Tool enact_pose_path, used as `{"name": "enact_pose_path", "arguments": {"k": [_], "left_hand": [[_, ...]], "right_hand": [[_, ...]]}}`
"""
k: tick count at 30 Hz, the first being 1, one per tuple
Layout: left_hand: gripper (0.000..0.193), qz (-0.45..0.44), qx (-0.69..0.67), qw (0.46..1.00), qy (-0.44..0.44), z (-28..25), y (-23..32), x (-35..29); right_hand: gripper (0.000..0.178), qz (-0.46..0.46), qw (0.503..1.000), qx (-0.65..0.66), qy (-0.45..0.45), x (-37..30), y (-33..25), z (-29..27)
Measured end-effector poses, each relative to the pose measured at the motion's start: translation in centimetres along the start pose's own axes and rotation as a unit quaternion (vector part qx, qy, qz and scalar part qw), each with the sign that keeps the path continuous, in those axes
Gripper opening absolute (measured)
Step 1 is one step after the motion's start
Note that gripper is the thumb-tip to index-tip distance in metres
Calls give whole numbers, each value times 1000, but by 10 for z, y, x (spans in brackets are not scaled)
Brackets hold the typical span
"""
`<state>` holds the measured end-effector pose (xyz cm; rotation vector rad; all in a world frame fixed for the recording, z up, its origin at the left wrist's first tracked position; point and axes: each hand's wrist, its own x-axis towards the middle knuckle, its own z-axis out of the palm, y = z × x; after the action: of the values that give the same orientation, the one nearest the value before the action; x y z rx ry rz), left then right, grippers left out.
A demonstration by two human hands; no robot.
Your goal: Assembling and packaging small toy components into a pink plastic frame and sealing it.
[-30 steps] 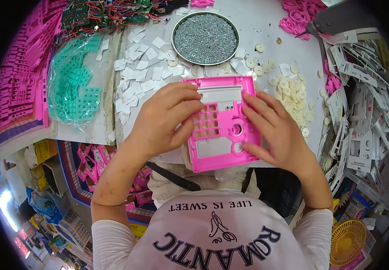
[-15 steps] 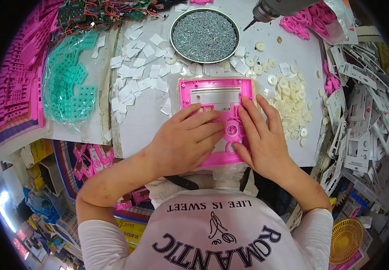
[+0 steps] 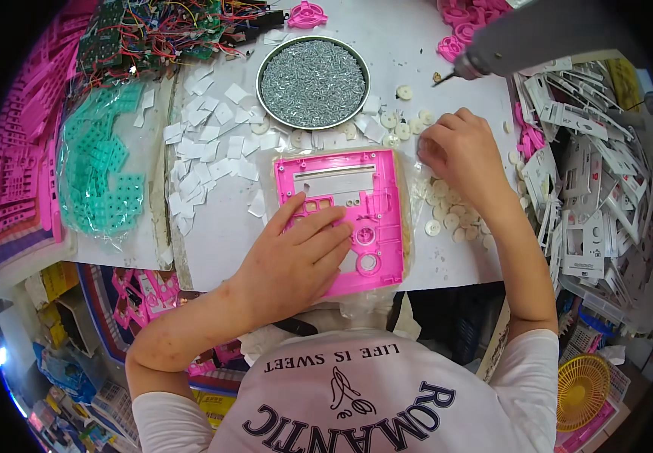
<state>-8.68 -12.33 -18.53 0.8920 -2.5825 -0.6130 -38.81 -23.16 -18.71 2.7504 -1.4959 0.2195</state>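
A pink plastic housing (image 3: 393, 219) with moulded bosses, two round openings and a pale strip lies on a pad at the table's front edge. Over its left half my left hand (image 3: 292, 253) lies flat, fingers stretched out. My right hand (image 3: 458, 151) is off the housing, to its upper right, at the pile of cream plastic discs (image 3: 451, 215). Its fingers are curled together; whether a piece is between them is hidden. Just beyond that hand are a few loose discs (image 3: 404, 92).
A round tin of screws (image 3: 313, 83) stands behind the housing. White square pieces (image 3: 213, 140) lie scattered left, near bagged teal pads (image 3: 104, 166) and wired circuit boards (image 3: 126, 34). An electric screwdriver (image 3: 485, 60) hangs at upper right. White panels (image 3: 591, 189) are heaped right.
My right hand has left the housing's right side and moved up and right to the discs, its fingers now curled. My left hand stays on the housing. The whole view has shifted slightly.
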Motion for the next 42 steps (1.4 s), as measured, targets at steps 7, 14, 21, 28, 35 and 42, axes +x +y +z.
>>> {"name": "enact_pose_path", "arguments": {"k": [7, 14, 21, 28, 35, 42], "left_hand": [[11, -156, -239, 947, 150, -11, 16, 13], [5, -44, -267, 956, 114, -17, 15, 29], [13, -45, -178, 944, 276, 9, 32, 22], [18, -72, -151, 945, 280, 1, 20, 27], [24, -107, -62, 969, 215, 0, -17, 1], [31, -116, -57, 973, 190, 14, -15, 1]], "right_hand": [[16, 39, 914, 402, -22, -18, -44, -30], [16, 89, 756, 648, 31, -45, -102, -40], [13, 147, 797, 577, 106, -58, -128, -33], [11, 201, 761, 604, 126, -39, -133, -34], [21, 34, 973, 220, 67, -45, -124, -10], [19, 51, 985, 162, 38, -40, -132, -9]]}}
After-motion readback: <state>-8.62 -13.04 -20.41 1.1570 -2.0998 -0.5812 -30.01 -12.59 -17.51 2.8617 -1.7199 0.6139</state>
